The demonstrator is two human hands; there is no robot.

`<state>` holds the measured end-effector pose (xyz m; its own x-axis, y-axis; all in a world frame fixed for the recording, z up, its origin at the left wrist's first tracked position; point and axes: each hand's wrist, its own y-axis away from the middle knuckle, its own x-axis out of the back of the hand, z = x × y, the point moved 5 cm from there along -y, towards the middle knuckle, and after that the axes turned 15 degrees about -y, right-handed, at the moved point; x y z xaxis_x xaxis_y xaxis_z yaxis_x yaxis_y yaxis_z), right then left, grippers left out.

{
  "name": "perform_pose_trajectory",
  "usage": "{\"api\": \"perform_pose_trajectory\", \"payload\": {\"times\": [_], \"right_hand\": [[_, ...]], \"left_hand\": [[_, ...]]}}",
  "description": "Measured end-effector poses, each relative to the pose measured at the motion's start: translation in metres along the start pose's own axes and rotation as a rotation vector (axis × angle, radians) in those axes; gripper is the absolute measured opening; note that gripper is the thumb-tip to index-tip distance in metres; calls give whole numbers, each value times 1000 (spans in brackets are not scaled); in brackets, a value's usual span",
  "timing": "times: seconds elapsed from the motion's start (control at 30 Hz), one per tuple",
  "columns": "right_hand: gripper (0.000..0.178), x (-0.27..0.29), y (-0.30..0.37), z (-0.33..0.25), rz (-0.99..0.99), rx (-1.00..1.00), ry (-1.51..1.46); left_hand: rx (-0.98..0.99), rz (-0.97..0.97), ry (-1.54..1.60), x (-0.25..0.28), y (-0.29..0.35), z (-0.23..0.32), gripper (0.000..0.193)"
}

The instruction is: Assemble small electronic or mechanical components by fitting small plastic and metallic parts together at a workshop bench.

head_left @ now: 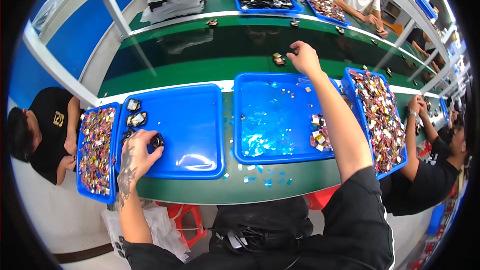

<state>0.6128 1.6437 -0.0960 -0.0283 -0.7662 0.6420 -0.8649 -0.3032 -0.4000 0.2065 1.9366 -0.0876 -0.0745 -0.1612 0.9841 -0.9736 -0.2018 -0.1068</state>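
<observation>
The left hand seems to pinch a round, glossy black part inside a rectangular blue plastic tray; the right hand, fingers parted, hangs just beside a dark, yellow-marked piece on the green belt. Progress looks early — few dark, pale-labelled units in the tray, heaped reddish components remaining.

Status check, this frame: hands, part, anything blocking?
Left hand pinching a round black part, over left tray. Right hand open over green belt, beside a small part, not touching. Blue scraps in middle tray; nothing visibly blocking either hand.
</observation>
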Motion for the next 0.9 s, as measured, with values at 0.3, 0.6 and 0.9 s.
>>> {"api": "perform_pose_trajectory", "payload": {"times": [0.3, 0.6, 0.9], "right_hand": [[11, 75, 158, -27, -508, 95, 214], [17, 95, 183, -29, -356, 7, 109], [12, 110, 185, -53, -84, 61, -213]], "left_hand": [[198, -310, 2258, -4, -67, 124, 41], [63, -343, 1959, -1, -76, 179, 44], [77, -263, 1918, -14, -71, 180, 33]]}}
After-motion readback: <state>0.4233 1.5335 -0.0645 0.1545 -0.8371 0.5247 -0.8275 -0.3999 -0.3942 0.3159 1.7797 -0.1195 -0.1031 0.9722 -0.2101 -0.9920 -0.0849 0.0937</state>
